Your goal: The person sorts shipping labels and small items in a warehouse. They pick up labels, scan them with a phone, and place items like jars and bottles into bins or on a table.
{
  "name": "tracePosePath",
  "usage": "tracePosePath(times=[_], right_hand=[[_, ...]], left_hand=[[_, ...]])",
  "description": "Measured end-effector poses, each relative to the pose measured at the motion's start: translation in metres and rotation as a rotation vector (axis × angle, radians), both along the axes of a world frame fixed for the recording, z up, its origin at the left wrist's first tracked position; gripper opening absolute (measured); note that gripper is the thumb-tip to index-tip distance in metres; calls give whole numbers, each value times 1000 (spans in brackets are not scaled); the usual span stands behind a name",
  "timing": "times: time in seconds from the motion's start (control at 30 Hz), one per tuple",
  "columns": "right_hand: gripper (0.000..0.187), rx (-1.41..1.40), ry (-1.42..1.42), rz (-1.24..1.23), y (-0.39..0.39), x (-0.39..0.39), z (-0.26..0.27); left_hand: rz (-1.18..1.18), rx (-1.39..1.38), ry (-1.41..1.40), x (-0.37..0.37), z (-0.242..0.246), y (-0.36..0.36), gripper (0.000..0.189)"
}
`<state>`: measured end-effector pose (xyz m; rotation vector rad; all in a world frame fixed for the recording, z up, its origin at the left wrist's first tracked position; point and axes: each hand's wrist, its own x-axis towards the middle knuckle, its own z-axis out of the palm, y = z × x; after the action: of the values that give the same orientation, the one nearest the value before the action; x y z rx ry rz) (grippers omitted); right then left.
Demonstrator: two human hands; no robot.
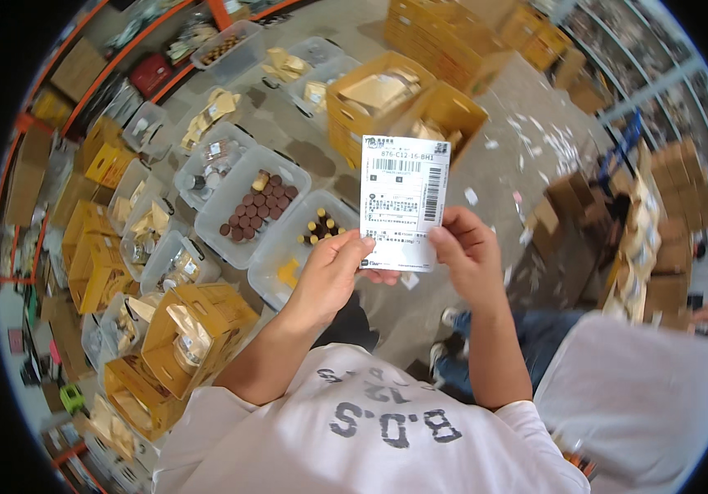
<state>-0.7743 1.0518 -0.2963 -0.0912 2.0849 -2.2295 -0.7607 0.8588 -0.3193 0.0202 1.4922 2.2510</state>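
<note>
Both hands hold a white printed shipping label (400, 204) upright before my chest; it bears barcodes and writing. My left hand (335, 265) pinches its lower left edge, thumb in front and fingers behind. At the lower right edge, my right hand (468, 256) grips it between thumb and curled fingers. Beyond my left hand stands a clear plastic bin (261, 265) with yellow-capped bottles (321, 227). Beside it, another clear bin (205, 213) holds many brown-lidded jars (261, 207). Behind the label are yellow cardboard boxes (341, 123) with paper packages inside.
More clear bins and yellow boxes (221, 309) line the left, near orange-framed shelves (113, 62). A person in a white shirt (638, 395) and jeans is close at my right. Brown cartons (669, 247) are stacked beyond them. Paper scraps (471, 196) litter the floor.
</note>
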Motion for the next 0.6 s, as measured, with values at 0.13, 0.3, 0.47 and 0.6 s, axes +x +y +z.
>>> tracePosePath(times=[0.13, 0.3, 0.47, 0.6], right_hand=[[17, 289, -94, -122, 103, -124, -50], [23, 907, -262, -133, 281, -172, -198], [20, 1108, -806, 331, 412, -92, -323], [14, 1002, -1013, 645, 403, -171, -370]], left_hand=[[113, -25, -7, -96, -6, 19, 35], [325, -95, -216, -214, -89, 28, 27], [431, -160, -405, -271, -138, 33, 29], [937, -80, -517, -270, -219, 15, 29]])
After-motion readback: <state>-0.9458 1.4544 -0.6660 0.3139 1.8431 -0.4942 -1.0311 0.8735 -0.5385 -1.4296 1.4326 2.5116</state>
